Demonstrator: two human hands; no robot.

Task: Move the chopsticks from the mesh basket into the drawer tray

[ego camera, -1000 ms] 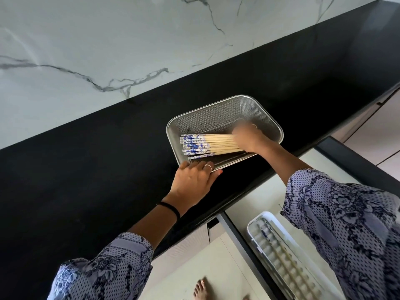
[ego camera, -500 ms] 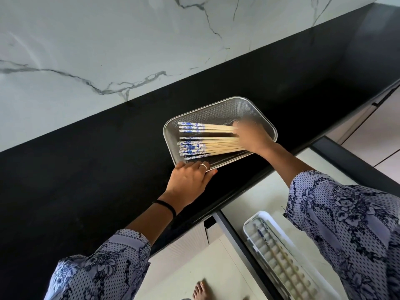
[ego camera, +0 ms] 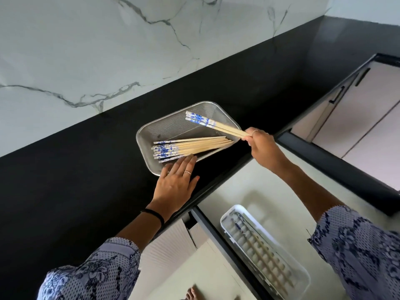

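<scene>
A silver mesh basket (ego camera: 171, 126) sits on the black countertop near its front edge. Several wooden chopsticks with blue-and-white ends (ego camera: 188, 147) lie bundled in it. My right hand (ego camera: 260, 145) pinches the bare tips of a pair of chopsticks (ego camera: 213, 124), lifted above the basket's right side with the patterned ends pointing up-left. My left hand (ego camera: 176, 182) lies flat, fingers spread, on the basket's near rim and the counter. Below, a white slotted drawer tray (ego camera: 303, 276) sits in the open drawer and holds what looks like one chopstick.
The black countertop (ego camera: 75, 180) runs from the left to the far right, against a white marble wall. The open drawer (ego camera: 242, 191) has a dark frame right of the hand. Cabinet doors with black handles (ego camera: 337, 94) stand at the right. A bare foot (ego camera: 191, 293) shows below.
My right hand has lifted a pair of chopsticks out of the bundle and drawn them right, off the basket's edge. My left hand has flattened on the rim. The camera view has shifted.
</scene>
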